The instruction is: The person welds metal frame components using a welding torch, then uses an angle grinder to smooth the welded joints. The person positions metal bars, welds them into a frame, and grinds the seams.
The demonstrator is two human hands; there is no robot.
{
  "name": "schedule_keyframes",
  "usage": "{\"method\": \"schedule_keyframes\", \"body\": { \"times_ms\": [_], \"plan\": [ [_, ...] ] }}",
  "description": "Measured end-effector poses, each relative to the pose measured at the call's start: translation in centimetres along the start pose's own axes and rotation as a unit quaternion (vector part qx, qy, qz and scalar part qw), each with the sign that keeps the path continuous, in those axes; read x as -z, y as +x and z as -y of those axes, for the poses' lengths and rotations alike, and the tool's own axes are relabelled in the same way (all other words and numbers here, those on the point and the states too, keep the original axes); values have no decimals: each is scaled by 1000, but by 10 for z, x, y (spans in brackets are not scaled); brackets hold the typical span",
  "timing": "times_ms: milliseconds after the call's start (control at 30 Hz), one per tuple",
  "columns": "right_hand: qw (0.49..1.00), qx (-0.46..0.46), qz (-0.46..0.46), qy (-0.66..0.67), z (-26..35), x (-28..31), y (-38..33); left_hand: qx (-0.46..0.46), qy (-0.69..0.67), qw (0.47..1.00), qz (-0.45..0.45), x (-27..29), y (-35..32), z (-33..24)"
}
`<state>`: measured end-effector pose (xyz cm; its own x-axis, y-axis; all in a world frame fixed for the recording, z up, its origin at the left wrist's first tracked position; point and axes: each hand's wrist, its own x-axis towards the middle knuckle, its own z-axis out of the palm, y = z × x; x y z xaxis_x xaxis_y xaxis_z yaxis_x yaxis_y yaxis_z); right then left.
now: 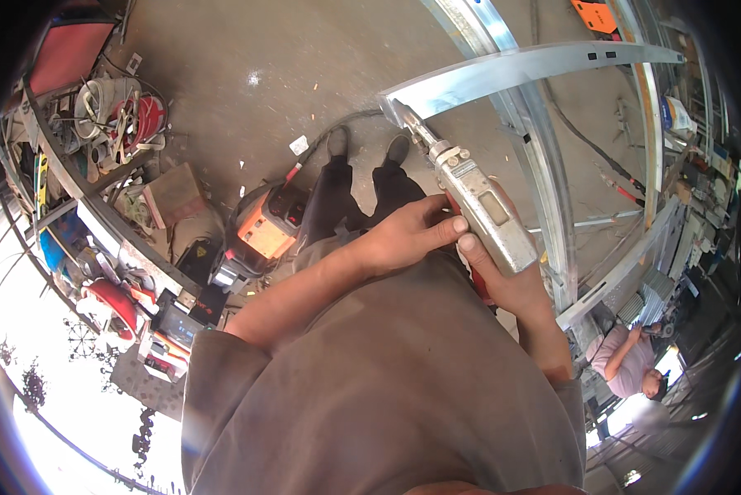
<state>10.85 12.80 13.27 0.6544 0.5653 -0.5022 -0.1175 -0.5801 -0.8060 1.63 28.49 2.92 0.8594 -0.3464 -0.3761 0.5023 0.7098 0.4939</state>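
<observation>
My left hand (pixel 424 227) is closed at the left side of a silver-bodied welding gun (pixel 490 210) with a long narrow nozzle. My right hand (pixel 502 272) wraps the gun from below and the right, its thumb near my left thumb. Red parts show beneath the metal housing. My fingers are partly hidden under the gun. The nozzle tip meets or overlaps the left end of a long shiny metal bar (pixel 502 76); I cannot tell if they touch. That bar lies across a metal frame beam (pixel 540 165).
An orange and black machine (pixel 270 227) stands on the floor by my legs, with a black cable (pixel 329 136) running near my feet. Cluttered shelving (pixel 110 223) lines the left. More frame beams (pixel 651 124) are at the right. Another person (pixel 622 359) works at the lower right.
</observation>
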Motion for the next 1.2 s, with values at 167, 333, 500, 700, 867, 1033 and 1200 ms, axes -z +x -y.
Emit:
{"method": "schedule_keyframes", "body": {
  "times_ms": [167,333,500,700,867,1033,1200],
  "plan": [
    [999,-49,2,-24,8,-4,0,-7,22,1000,6,6,-2,-2],
    [999,-47,1,-22,9,-6,-1,3,32,999,-2,7,-3,-1],
    [999,4,-3,-49,4,-6,2,-5,20,1000,7,8,-1,0],
    [999,16,10,-46,6,-5,5,-6,2,1000,6,6,-1,0],
    [997,14,6,-76,13,-4,6,11,28,1000,-1,7,-1,-2],
    [997,-12,11,-72,14,-4,6,8,18,1000,1,8,0,2],
    [997,6,23,-70,8,-3,8,-16,-11,1000,20,9,2,5]
  ]
}}
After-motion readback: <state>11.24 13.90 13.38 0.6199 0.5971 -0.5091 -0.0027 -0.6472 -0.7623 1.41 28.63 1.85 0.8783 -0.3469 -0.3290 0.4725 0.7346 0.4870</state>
